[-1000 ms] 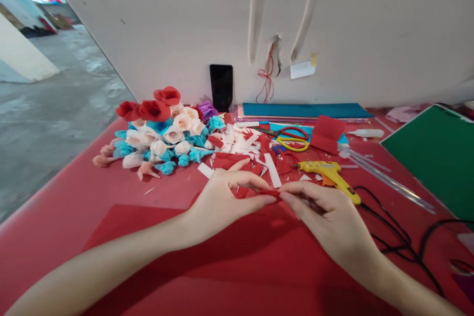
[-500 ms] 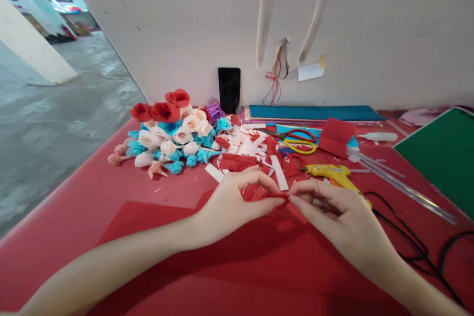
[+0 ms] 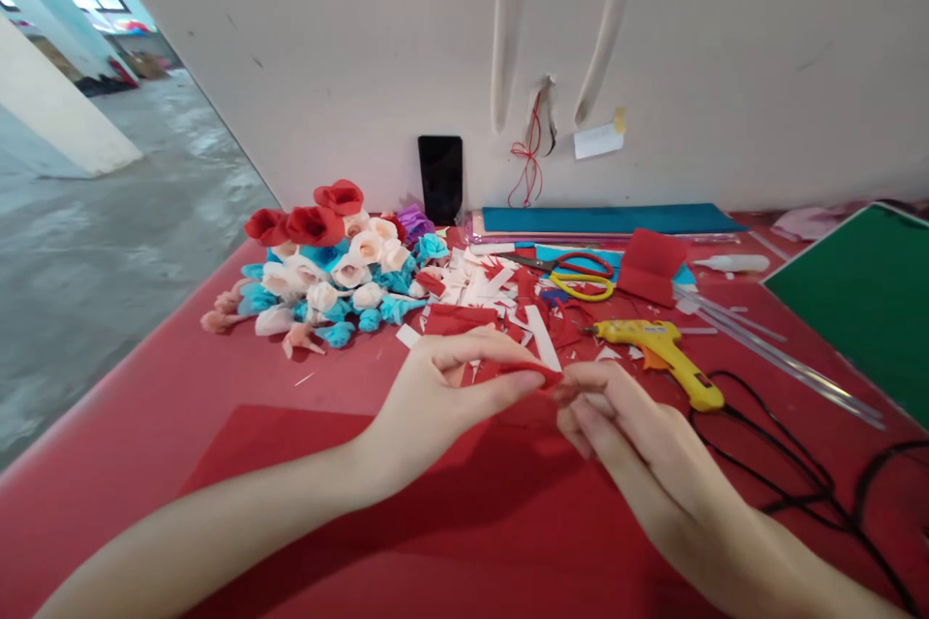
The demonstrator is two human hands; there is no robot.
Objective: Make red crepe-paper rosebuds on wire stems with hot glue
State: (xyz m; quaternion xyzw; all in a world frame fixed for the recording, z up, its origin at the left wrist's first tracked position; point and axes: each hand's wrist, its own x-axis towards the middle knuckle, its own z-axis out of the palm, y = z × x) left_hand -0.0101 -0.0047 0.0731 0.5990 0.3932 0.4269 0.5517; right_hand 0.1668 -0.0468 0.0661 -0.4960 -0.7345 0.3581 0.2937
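A small folded piece of red crepe paper [image 3: 543, 373] is pinched between the thumb and fingers of my left hand [image 3: 428, 406]. My right hand [image 3: 645, 445] is closed at the paper's right end, its curled fingertips against the edge; part of that grip is hidden. Beneath both hands lies a large red paper sheet [image 3: 290, 435]. Just beyond them are red and white paper scraps [image 3: 471, 280], with scissors [image 3: 581, 271] having red and yellow handles. A yellow glue gun [image 3: 664, 348] rests to the right of the scraps.
Paper flowers [image 3: 326, 271] are heaped at the left. A black phone [image 3: 441, 179] leans on the wall. Blue paper [image 3: 610, 219], a white bottle [image 3: 733, 263], clear glue sticks [image 3: 791, 363] and a green board [image 3: 863, 309] lie behind and right. Black cable [image 3: 791, 435] curls at the right.
My right thumb has drawn back from the red crepe paper, and the right hand has turned. More of the paper shows above my left thumb. The view has shifted slightly.
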